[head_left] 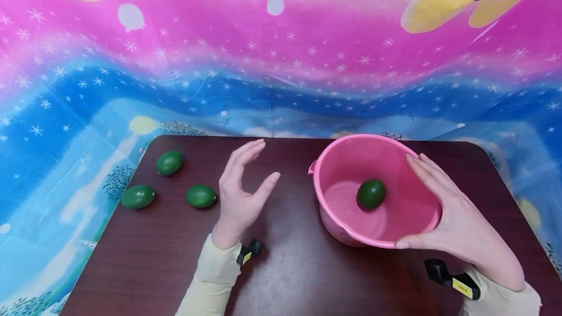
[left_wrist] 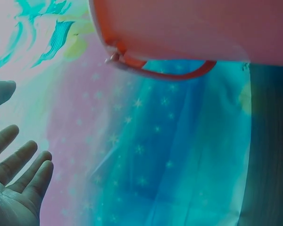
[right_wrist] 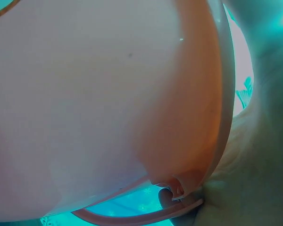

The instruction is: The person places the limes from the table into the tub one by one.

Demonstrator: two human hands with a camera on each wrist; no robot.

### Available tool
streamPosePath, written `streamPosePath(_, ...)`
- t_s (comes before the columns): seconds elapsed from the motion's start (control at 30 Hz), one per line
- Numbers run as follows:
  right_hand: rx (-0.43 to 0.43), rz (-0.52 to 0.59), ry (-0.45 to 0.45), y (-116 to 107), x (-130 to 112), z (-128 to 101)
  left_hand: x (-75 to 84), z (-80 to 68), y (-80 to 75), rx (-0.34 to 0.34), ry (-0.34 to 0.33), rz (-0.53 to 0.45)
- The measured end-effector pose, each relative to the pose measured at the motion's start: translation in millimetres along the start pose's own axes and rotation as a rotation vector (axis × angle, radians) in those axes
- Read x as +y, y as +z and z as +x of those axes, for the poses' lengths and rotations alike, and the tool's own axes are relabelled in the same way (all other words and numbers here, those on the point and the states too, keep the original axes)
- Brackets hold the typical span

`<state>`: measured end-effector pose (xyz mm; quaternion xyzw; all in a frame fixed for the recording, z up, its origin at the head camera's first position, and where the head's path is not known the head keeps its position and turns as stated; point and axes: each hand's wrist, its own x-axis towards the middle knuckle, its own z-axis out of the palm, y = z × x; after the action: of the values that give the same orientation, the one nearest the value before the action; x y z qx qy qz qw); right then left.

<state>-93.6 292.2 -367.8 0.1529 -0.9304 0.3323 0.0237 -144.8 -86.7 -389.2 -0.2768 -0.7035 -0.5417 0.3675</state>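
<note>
A pink bucket (head_left: 347, 167) stands on the right half of the table, its mouth tipped towards the head camera. Inside, on its floor, lies one dark green lime (head_left: 371, 194). My right hand (head_left: 465, 223) grips the bucket's right rim, thumb at the front and fingers along the far side. Between the bucket and the loose limes, my left hand (head_left: 239, 194) hovers with fingers apart and nothing in it. Left of it lie three limes: a back lime (head_left: 170, 163), a left lime (head_left: 138, 197) and a near lime (head_left: 201, 196). The right wrist view is mostly filled by the bucket's wall (right_wrist: 94, 103).
The dark brown table (head_left: 281, 277) has rounded back corners. A colourful snowflake-print cloth (head_left: 272, 72) hangs behind it and around its sides. The bucket's handle (left_wrist: 179, 75) hangs at its side in the left wrist view.
</note>
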Motion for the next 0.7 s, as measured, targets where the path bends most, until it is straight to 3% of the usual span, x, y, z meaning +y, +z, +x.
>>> streamPosePath(0.27,0.011,-0.014,-0.011,0.5,0.6,-0.1,17.2,12.0,-12.0,0.029,-0.004,0.032)
streamPosePath(0.5,-0.003,0.003,-0.005,1.3,0.8,-0.2,17.2,13.9,-22.0,0.023,-0.042,0.086)
streamPosePath(0.7,0.008,-0.004,-0.016,0.3,1.6,-0.7,16.2,21.8,-32.9,-0.009,-0.017,0.175)
